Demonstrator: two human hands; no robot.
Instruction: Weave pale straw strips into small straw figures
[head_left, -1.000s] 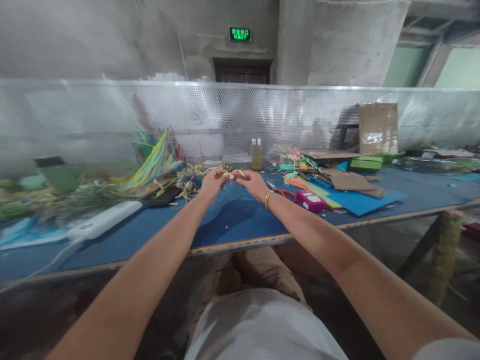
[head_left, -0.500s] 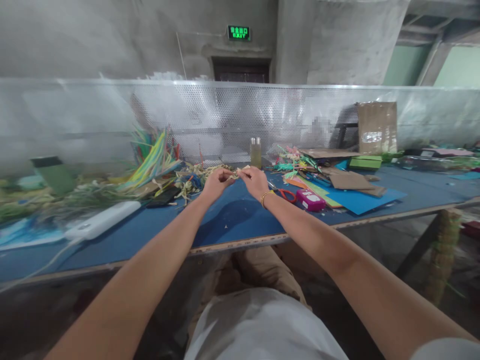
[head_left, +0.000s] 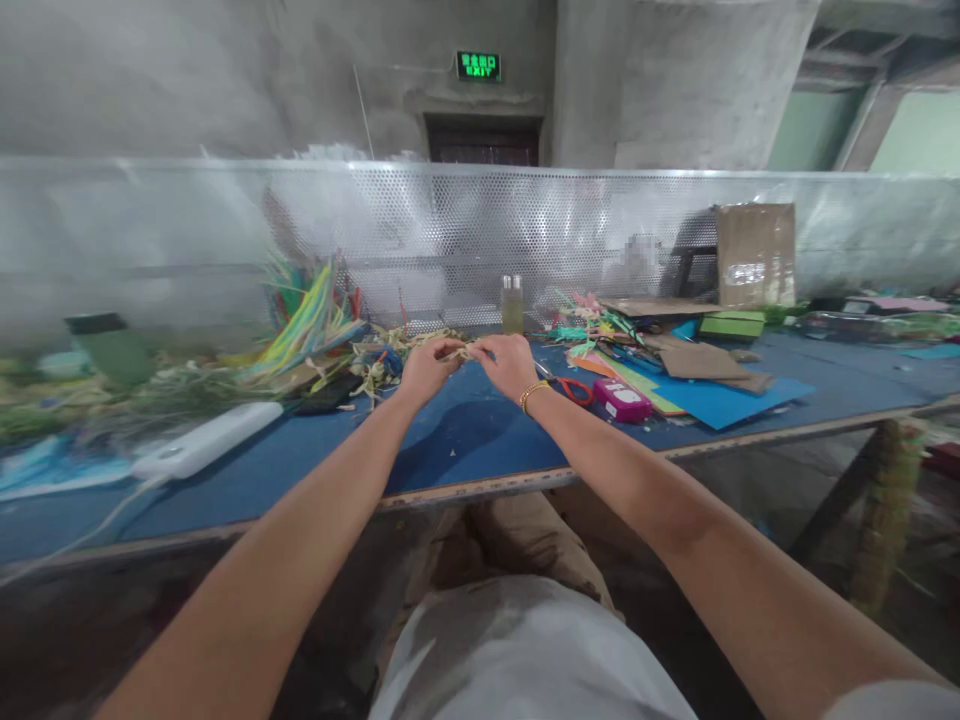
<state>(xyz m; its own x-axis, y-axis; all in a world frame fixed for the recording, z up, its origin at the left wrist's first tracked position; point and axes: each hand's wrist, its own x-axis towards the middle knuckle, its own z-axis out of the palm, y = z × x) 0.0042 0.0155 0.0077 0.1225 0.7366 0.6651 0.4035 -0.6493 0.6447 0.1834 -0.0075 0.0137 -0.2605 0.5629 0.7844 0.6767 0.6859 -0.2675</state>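
Observation:
Above the blue tabletop (head_left: 465, 445), my left hand (head_left: 427, 372) and my right hand (head_left: 511, 366) meet almost fingertip to fingertip. Both are closed in a pinch on a small, pale straw-coloured strip (head_left: 464, 352), mostly covered by the fingers. Its exact kind is too small to make out. Just left of and behind my left hand lies a heap of similar pale twisted strips (head_left: 373, 374). A bottle of yellowish liquid (head_left: 512, 306) stands behind my right hand. Scissors with red handles (head_left: 576, 391) lie to the right of that hand.
A magenta box (head_left: 622, 401) sits beside coloured sheets and a blue sheet (head_left: 720, 400). Brown cardboard (head_left: 701, 360) rests on the right-hand pile. Left are a white power strip (head_left: 210, 440) and coloured pipe cleaner-like stems (head_left: 315, 315). A perforated metal screen (head_left: 465, 230) runs behind.
Both hands have shifted very slightly, with the fingertips a little lower and further left. Less of the pale strip shows between them. The things on the table have stayed put.

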